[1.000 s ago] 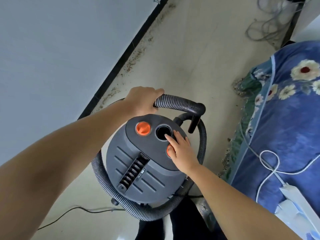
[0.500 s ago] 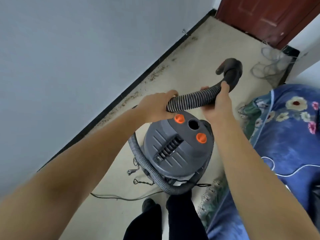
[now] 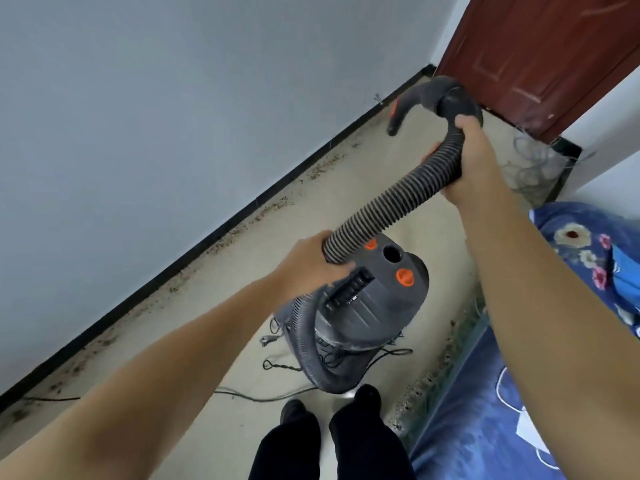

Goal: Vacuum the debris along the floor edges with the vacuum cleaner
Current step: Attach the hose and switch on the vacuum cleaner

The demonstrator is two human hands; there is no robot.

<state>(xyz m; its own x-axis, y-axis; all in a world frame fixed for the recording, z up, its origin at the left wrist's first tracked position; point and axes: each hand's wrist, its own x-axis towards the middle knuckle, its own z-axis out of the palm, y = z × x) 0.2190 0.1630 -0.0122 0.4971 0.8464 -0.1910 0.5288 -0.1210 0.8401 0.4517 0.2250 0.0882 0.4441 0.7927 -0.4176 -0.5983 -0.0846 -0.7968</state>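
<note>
We see the vacuum cleaner [image 3: 367, 306], a grey drum with orange knobs on its lid, standing on the pale floor [image 3: 242, 271] in the middle of the view, between the wall on one side and the bed on the other. Its ribbed hose [image 3: 391, 199] loops round the drum's base and rises up across the lid. The left hand [image 3: 311, 261] is wrapped round the hose just above the lid, fingers curled about it. The right hand [image 3: 464, 157] grips the same hose higher up, near the curved black handle piece [image 3: 436, 95], which is lifted in the air and points toward the wall.

Brown debris [image 3: 263, 213] lies scattered in a line along the black skirting [image 3: 207, 237] at the foot of the grey wall [image 3: 173, 98]. A thin black cord [image 3: 263, 396] trails across the floor behind the drum, beside our dark trousers [image 3: 329, 441]. A blue flowered bedcover [image 3: 519, 393] hangs on the right, and a red-brown door [image 3: 540, 53] stands at the far end.
</note>
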